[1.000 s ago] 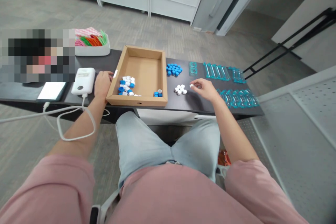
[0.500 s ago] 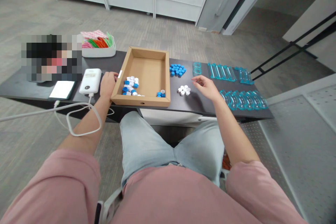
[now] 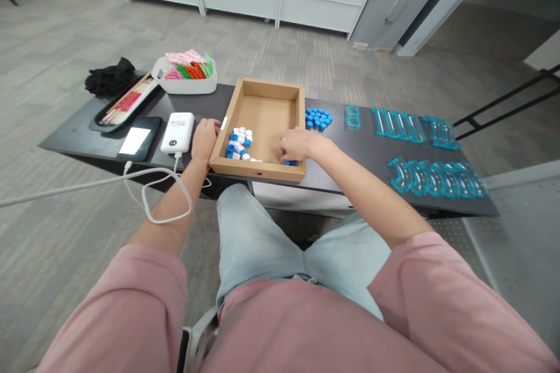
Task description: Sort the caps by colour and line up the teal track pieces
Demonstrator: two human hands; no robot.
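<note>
My left hand (image 3: 205,139) lies on the table against the outer left wall of an open cardboard box (image 3: 280,173), its fingers loosely bent and apart at the wall. My right hand (image 3: 297,144) reaches over the right wall into the box, fingers bent down and drawn together. Below its fingertips are a few small blue pieces (image 3: 292,162) in the box's near right corner; whether the fingers hold one is hidden. A mixed heap of small white and blue hexagonal pieces (image 3: 240,143) lies in the near left part of the box.
Right of the box lie a cluster of blue pieces (image 3: 318,119) and rows of clear teal plastic parts (image 3: 437,178). To the left stand a white power bank (image 3: 177,133) with a cable (image 3: 151,189) crossing my left forearm, a phone (image 3: 139,139), a black tray (image 3: 125,108) and a white basket (image 3: 192,86).
My right hand has moved left from beside the white pieces on the table into the box. My forearm now covers where those pieces lay. The view has shifted; my left hand stays at the box.
</note>
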